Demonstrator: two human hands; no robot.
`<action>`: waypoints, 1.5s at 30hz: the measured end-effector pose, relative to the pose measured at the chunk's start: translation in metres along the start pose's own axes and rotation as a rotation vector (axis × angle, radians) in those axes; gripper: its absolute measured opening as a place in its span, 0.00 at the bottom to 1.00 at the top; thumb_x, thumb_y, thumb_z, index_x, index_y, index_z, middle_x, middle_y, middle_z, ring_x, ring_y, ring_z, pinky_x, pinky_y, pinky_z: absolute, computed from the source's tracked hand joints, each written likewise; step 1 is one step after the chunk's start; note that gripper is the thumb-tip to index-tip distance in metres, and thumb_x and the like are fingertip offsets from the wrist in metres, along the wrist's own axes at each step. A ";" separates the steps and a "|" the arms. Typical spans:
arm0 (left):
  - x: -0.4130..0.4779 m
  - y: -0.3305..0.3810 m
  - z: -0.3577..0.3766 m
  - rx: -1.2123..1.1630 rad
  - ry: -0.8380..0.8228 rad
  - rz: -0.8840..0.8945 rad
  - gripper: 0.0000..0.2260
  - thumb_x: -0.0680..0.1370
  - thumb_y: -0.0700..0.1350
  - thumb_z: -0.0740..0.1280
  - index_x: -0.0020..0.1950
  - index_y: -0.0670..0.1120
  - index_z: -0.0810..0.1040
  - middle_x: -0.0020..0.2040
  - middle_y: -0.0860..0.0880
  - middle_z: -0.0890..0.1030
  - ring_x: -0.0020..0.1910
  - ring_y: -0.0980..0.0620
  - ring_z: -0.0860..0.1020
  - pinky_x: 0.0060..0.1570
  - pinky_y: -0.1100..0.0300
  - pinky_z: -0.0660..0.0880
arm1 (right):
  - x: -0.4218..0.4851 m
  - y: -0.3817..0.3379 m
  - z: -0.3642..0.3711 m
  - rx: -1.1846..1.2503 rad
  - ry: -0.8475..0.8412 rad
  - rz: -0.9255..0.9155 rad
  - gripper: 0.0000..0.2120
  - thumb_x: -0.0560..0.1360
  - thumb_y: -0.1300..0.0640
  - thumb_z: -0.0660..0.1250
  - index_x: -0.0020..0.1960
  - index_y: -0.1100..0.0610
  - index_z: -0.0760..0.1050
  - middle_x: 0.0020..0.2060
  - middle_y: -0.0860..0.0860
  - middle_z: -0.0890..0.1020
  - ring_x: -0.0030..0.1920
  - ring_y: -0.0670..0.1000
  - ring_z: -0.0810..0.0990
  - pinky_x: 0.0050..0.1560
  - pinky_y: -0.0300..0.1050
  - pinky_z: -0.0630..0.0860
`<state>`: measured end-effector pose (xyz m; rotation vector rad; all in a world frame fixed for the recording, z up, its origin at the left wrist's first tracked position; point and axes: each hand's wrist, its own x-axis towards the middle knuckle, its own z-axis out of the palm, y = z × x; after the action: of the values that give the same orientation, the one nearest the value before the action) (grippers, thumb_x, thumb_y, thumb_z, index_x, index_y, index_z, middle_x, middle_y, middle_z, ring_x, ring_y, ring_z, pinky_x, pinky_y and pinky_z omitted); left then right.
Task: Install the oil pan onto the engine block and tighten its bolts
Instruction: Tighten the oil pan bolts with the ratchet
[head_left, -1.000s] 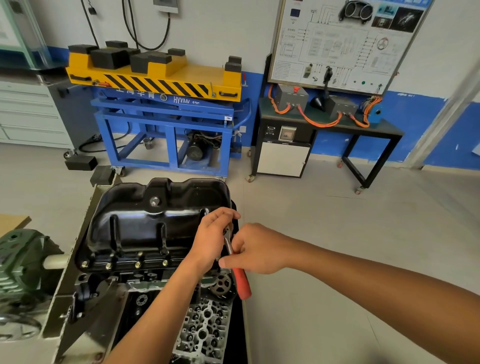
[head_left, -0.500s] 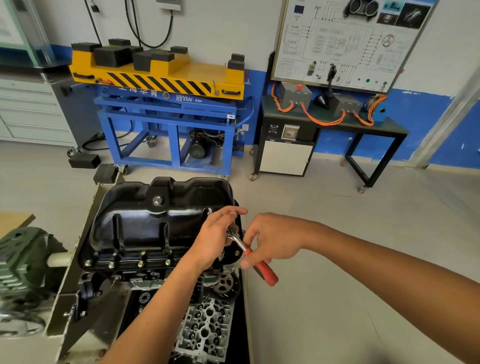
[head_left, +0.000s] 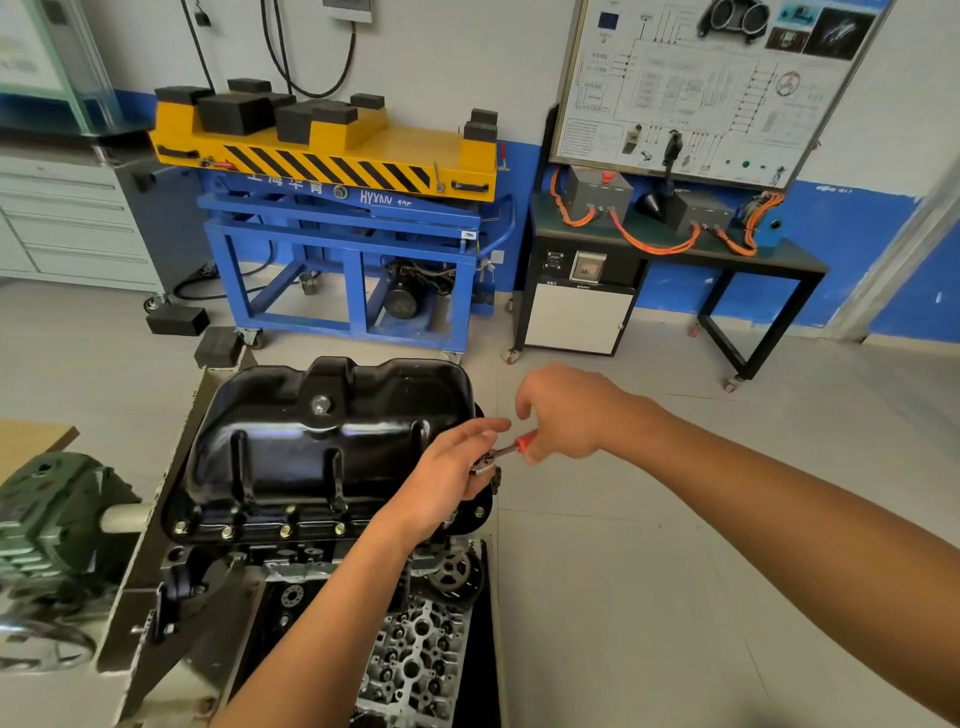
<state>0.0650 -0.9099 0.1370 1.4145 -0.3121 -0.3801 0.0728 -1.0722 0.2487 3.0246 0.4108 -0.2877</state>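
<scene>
- Swung round since a second ago: the ratchet (head_left: 511, 449) handle, which then pointed back toward the person, now points out to the right, away from the pan (head_left: 322, 447). The right hand (head_left: 566, 415) has travelled with it.
- The pan sits seated on the block (head_left: 291, 566), directly left of the grip. The bolt being driven is on its right flange, hidden under the left hand (head_left: 447, 478).
- That left hand wraps the ratchet's head, likely to keep the socket square on the bolt.
- The right hand pinches the red handle with curled fingers, well out from the head for leverage.
- Four bolts (head_left: 284, 531) sit in the near flange, below-left of the grip, apparently already in.
- A sprocket (head_left: 454, 569) and cylinder head (head_left: 415, 654) lie just below the grip, and the handle sweeps above them.
- Floor (head_left: 649, 519) lies right of the grip, so the swing should have room. The pan's wall to the left probably limits the stroke.
- Far beyond the grip stand a lift cart (head_left: 343, 244) and a bench (head_left: 675, 244), with a motor (head_left: 47, 514) far left.
</scene>
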 end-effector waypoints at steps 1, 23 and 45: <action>0.001 0.001 0.000 -0.017 -0.019 0.000 0.16 0.80 0.50 0.60 0.64 0.48 0.79 0.27 0.53 0.65 0.25 0.56 0.62 0.27 0.65 0.61 | 0.002 -0.001 0.003 -0.018 0.067 -0.011 0.17 0.71 0.48 0.77 0.54 0.57 0.81 0.44 0.53 0.81 0.45 0.55 0.80 0.45 0.52 0.80; -0.008 0.006 0.001 -0.041 0.008 0.081 0.15 0.80 0.55 0.65 0.64 0.50 0.78 0.28 0.54 0.64 0.26 0.56 0.60 0.31 0.55 0.53 | 0.001 -0.002 0.016 -0.031 0.233 -0.201 0.12 0.79 0.45 0.63 0.52 0.53 0.80 0.41 0.50 0.79 0.41 0.53 0.79 0.39 0.50 0.77; -0.003 0.002 0.010 0.012 0.206 0.050 0.10 0.84 0.38 0.60 0.60 0.43 0.79 0.28 0.57 0.72 0.27 0.61 0.69 0.29 0.69 0.67 | -0.044 -0.010 0.018 0.032 0.033 -0.192 0.23 0.77 0.44 0.66 0.27 0.52 0.67 0.22 0.49 0.72 0.25 0.49 0.70 0.28 0.42 0.63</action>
<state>0.0580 -0.9174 0.1402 1.4410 -0.1820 -0.1898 0.0255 -1.0754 0.2393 3.0278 0.7071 -0.2591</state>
